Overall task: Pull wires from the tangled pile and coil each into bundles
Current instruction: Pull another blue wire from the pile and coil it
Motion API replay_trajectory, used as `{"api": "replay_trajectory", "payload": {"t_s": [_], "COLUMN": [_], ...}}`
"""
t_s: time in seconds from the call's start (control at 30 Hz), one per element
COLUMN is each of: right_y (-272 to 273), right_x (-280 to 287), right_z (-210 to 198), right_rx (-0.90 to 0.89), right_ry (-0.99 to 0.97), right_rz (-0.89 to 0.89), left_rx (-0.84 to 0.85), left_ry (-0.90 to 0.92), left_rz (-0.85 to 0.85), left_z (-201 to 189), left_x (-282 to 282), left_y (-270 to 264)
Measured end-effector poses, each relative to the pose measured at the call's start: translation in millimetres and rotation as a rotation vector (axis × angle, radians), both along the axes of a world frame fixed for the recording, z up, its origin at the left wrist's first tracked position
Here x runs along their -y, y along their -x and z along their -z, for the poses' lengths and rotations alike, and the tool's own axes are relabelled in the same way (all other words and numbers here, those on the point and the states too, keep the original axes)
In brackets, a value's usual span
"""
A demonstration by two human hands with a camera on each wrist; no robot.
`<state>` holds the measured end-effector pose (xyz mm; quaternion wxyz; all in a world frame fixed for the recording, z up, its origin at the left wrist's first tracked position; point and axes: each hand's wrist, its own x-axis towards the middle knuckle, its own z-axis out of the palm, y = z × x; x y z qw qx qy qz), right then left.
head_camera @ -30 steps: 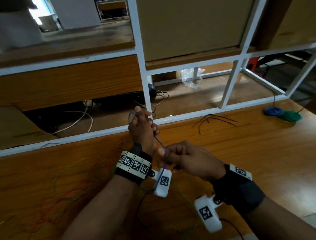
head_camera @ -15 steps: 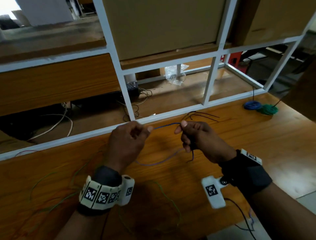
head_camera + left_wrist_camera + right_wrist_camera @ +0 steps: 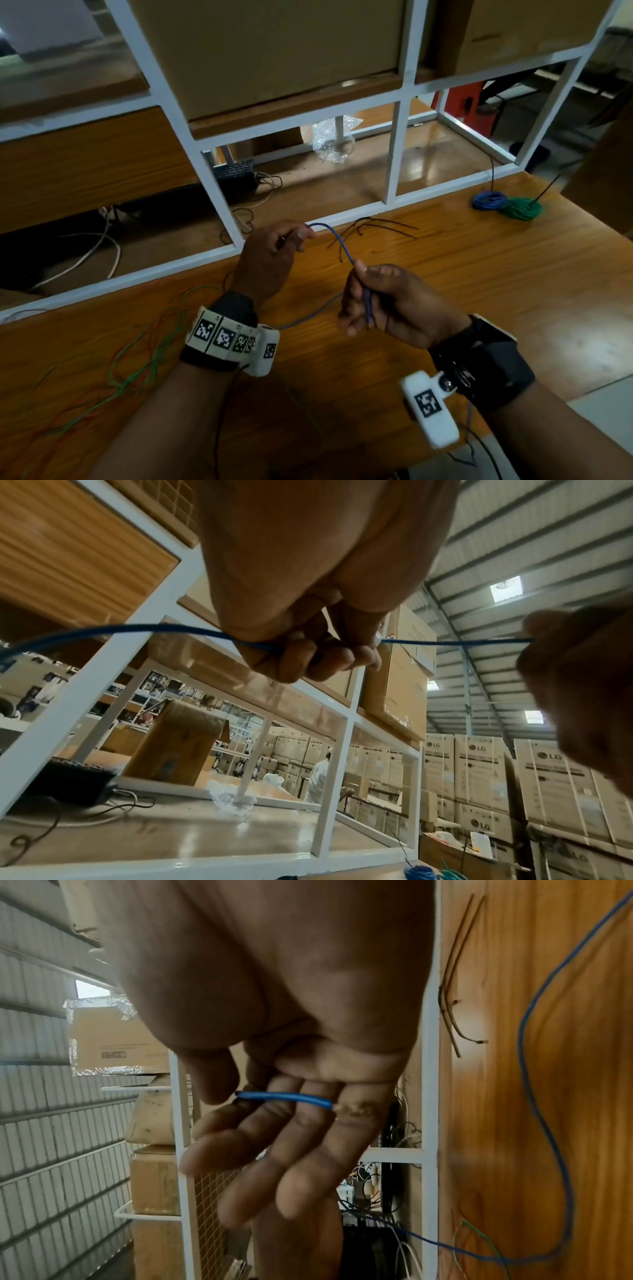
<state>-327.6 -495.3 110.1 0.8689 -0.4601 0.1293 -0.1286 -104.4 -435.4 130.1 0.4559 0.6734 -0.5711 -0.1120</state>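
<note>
We've got the blue wire point(image 3: 337, 241) pinched in both hands above the bench point(image 3: 479, 281): left hand point(image 3: 270, 255) fist-curled on it, right hand point(image 3: 387, 305) pinching near the end w/ thumb, other fingers loose. Rest trails to bench.

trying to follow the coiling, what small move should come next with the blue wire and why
Probably loop it round the right hand. That hand pinches the stripped end of the blue wire, the left hand grips it further along, and the slack trails across the table, uncoiled.

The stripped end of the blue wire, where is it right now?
In the right wrist view, the stripped end lies across the right hand fingers, the blue wire pinched under the thumb.
</note>
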Motion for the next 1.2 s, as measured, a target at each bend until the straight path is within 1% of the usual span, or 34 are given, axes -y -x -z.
{"api": "replay_trajectory", "payload": {"t_s": [0.1,0.2,0.3,0.33,0.4,0.5,0.57,0.6,0.63,0.7,0.73,0.77,0.83,0.87,0.9,0.97,1.0,1.1,1.2], "right_y": [8,9,2,-3,-16,-35,-45,-49,-52,-55,-55,-53,-47,-42,-38,-29,-26,-26,-30], "right_x": [5,12,20,23,29,35,34,34,33,32,32,32,31,30,27,21,18,13,9], "right_z": [5,-4,-17,-21,-27,-30,-27,-25,-22,-17,-14,-11,-9,-6,-7,-8,-9,-19,-35], "right_rx": [0.149,0.302,0.421,0.456,0.503,0.518,0.465,0.420,0.356,0.155,0.043,-0.065,-0.212,-0.254,-0.292,-0.373,-0.414,-0.538,-0.547], "right_ry": [-0.069,-0.160,-0.186,-0.191,-0.201,-0.167,-0.060,0.026,0.163,0.585,0.809,0.988,1.271,1.370,1.422,1.388,1.371,1.337,1.203], "right_rz": [-0.137,-0.186,-0.116,-0.078,0.022,0.199,0.342,0.422,0.519,0.716,0.770,0.786,0.736,0.665,0.560,0.327,0.238,0.070,-0.043], "left_rx": [0.015,0.002,-0.041,-0.068,-0.055,-0.062,-0.005,0.027,0.047,0.110,0.143,0.161,0.182,0.188,0.189,0.208,0.227,0.246,0.260], "left_ry": [-0.016,-0.108,-0.302,-0.341,-0.333,-0.264,-0.238,-0.236,-0.252,-0.281,-0.286,-0.285,-0.254,-0.230,-0.200,-0.119,-0.079,-0.014,0.073], "left_rz": [-0.031,-0.004,0.054,0.059,0.064,0.199,0.243,0.257,0.272,0.313,0.315,0.302,0.257,0.235,0.217,0.206,0.220,0.290,0.344], "left_z": [4,17,38,44,44,32,31,31,30,29,29,31,29,24,18,5,-2,-22,-44], "left_x": [15,26,28,26,16,-4,-12,-15,-18,-26,-31,-35,-42,-45,-47,-48,-47,-38,-19], "left_y": [8,18,25,26,35,49,43,38,33,21,15,7,-11,-20,-30,-44,-48,-47,-36]}}
